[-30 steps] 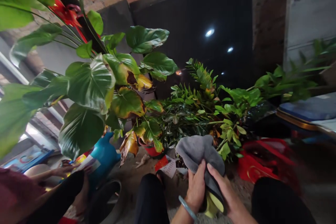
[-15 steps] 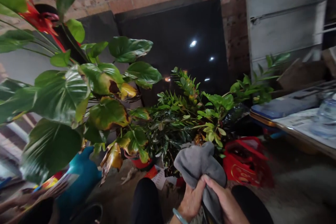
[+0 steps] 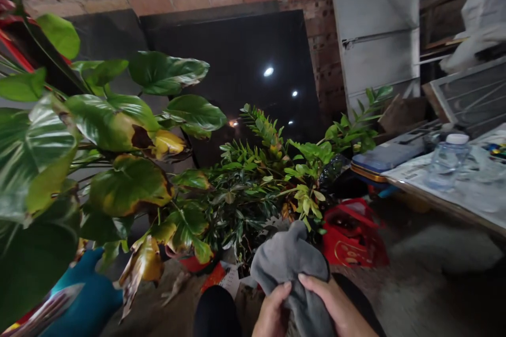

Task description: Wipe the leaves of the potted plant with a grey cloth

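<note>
**Holding a Grey Cloth Low in Front**

Grips it with left hand and right hand, with both thumbs on top of the folds; hard to make out the fingers beneath. Has the cloth's upper edge in front of the leafy plants, with left knee and right knee to either side. Faces tighter room on the left, under big drooping leaves. Finds a red bag past the right knee, then a wider stretch of floor below a table's front edge.
</note>
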`<state>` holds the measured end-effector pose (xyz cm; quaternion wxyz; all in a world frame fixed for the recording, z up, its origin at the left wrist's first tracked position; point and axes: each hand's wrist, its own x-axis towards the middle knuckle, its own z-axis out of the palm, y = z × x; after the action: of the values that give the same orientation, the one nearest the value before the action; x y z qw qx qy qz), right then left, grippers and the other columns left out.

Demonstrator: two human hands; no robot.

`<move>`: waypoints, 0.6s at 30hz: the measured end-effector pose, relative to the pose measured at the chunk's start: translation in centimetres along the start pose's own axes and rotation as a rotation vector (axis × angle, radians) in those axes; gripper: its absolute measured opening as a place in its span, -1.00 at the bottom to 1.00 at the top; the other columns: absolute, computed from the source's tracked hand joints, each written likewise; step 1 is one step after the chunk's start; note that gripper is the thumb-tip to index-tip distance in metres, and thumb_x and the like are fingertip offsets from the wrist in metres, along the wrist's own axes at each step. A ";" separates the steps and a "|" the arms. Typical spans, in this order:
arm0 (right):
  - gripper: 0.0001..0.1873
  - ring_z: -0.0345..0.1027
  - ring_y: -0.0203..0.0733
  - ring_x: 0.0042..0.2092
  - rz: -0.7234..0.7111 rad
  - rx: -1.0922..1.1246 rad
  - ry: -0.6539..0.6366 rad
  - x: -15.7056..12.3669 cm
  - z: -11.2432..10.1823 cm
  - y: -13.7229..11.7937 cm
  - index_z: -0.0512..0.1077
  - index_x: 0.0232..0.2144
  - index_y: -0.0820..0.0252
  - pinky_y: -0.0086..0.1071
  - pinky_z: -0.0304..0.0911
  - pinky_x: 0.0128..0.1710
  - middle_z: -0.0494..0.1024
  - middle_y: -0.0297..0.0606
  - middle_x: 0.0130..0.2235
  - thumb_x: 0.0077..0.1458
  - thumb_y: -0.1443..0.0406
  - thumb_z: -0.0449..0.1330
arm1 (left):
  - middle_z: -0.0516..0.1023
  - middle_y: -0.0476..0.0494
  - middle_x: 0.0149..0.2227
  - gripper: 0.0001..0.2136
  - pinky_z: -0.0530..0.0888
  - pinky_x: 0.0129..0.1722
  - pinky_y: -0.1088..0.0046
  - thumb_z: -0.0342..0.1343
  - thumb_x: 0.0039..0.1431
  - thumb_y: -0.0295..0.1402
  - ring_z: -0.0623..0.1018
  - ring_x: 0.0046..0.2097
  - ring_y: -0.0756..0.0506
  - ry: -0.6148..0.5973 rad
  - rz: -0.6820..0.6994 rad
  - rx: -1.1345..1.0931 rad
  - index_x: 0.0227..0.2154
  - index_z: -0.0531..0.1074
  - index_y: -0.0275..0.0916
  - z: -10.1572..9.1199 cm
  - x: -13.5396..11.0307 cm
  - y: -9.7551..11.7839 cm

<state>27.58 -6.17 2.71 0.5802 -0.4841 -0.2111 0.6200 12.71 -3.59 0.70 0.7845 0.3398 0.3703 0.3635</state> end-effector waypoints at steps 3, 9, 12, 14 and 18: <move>-0.31 0.52 0.26 -0.02 0.046 0.022 -0.066 -0.9 2.0 -0.7 0.60 -0.20 0.20 -0.01 0.32 0.09 0.70 -0.08 -0.26 -0.48 0.04 0.50 | 0.58 -0.33 0.07 -0.46 0.02 0.38 0.09 0.24 -0.11 0.08 0.26 0.33 -0.41 0.114 0.055 0.429 -0.19 0.65 -0.26 0.3 -1.1 1.8; -0.33 0.53 0.28 -0.06 0.014 -0.039 0.072 -1.2 3.3 -0.4 0.58 -0.26 0.22 0.00 0.35 0.04 0.70 -0.11 -0.33 -0.58 0.12 0.48 | 0.53 -0.24 0.14 -0.48 -0.11 0.40 0.20 -0.02 0.15 0.03 0.17 0.39 -0.28 0.094 0.104 0.852 0.00 0.58 -0.14 1.8 -2.2 3.0; -0.50 0.56 0.28 -0.12 -0.020 -0.109 0.140 -0.6 2.8 0.5 0.56 -0.40 0.13 0.01 0.40 -0.04 0.70 -0.17 -0.38 -0.54 0.13 0.44 | 0.53 -0.26 0.15 -0.40 -0.08 0.40 0.18 0.01 0.11 0.11 0.20 0.37 -0.29 0.141 0.138 0.805 0.07 0.52 -0.16 1.7 -2.0 2.3; -0.59 0.57 0.26 -0.17 -0.067 -0.174 0.187 -0.3 2.9 0.8 0.53 -0.47 0.07 0.00 0.44 -0.10 0.69 -0.20 -0.41 -0.54 0.14 0.42 | 0.54 -0.29 0.13 -0.33 -0.03 0.39 0.18 0.06 0.05 0.16 0.24 0.35 -0.30 0.177 0.149 0.737 0.10 0.50 -0.20 1.0 -1.8 1.8; -0.64 0.57 0.24 -0.21 -0.179 -0.311 0.170 0.1 4.8 -1.5 0.52 -0.56 0.06 -0.03 0.44 -0.11 0.68 -0.18 -0.43 -0.58 0.17 0.45 | 0.59 -0.32 0.04 -0.30 0.16 0.32 0.14 0.23 -0.11 0.18 0.37 0.25 -0.36 0.305 0.237 0.483 -0.01 0.55 -0.25 -1.0 -1.5 1.2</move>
<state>24.33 -4.25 6.04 0.5670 -0.5978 -0.2967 0.4828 10.84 -3.95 1.65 0.5685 0.4985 0.5173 0.4009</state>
